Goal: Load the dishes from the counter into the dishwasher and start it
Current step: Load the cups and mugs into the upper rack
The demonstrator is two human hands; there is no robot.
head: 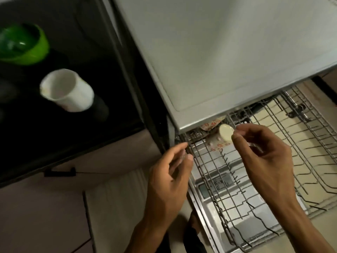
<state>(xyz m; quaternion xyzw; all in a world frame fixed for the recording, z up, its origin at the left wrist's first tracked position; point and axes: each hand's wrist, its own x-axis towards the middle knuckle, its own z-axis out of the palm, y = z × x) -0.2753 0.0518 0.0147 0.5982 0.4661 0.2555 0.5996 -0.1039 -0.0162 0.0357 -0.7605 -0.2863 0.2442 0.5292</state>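
Nearest the camera, the person's two forearms reach forward over the pulled-out wire rack (pixel 273 161) of the dishwasher. The left hand (pixel 169 172) hovers at the rack's left edge with its fingers loosely curled around nothing. The right hand (pixel 264 154) is above the rack, thumb and forefinger brought close together; something small and clear may lie between them, but blur makes it impossible to tell whether they pinch anything. Just beyond the right fingertips, a patterned cup (pixel 221 138) with red flower marks lies on its side in the rack's far-left corner, its pale base turned toward the camera. A second piece with the same pattern (pixel 212 125) sits just behind it, partly hidden under the grey dishwasher top (pixel 218 52). Farther left, on the dark worktop (pixel 113 88), a white mug (pixel 67 91) stands, and behind it sits a green bowl (pixel 23 44).
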